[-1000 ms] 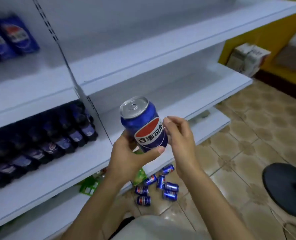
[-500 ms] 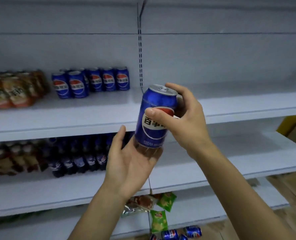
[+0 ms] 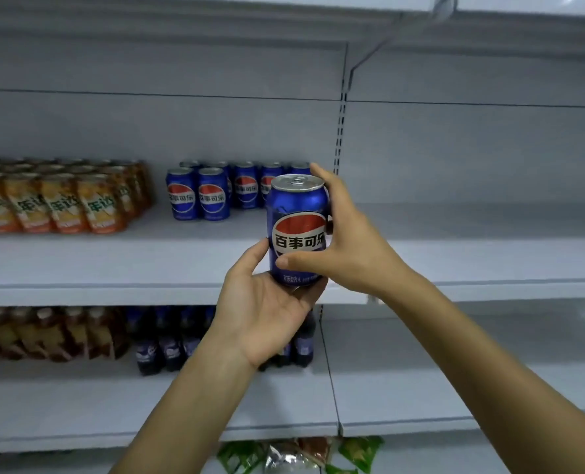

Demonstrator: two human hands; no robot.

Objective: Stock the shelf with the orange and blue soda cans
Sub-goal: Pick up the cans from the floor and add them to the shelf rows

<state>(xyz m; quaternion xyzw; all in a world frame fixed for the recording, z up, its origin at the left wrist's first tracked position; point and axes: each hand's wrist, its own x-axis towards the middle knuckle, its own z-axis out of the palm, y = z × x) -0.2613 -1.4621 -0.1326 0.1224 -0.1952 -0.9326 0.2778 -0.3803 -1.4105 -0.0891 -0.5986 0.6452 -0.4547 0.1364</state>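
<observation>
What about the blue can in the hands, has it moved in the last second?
Yes. The can has risen: from beside the bottle shelf to level with the shelf of standing blue cans.

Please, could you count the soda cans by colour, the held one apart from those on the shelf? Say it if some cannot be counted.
blue can, held by left hand and right hand: 1
blue cans on the shelf: 7 visible
orange cans on the shelf: 4 in front; rows behind too blurred
Total countable: 12
</observation>
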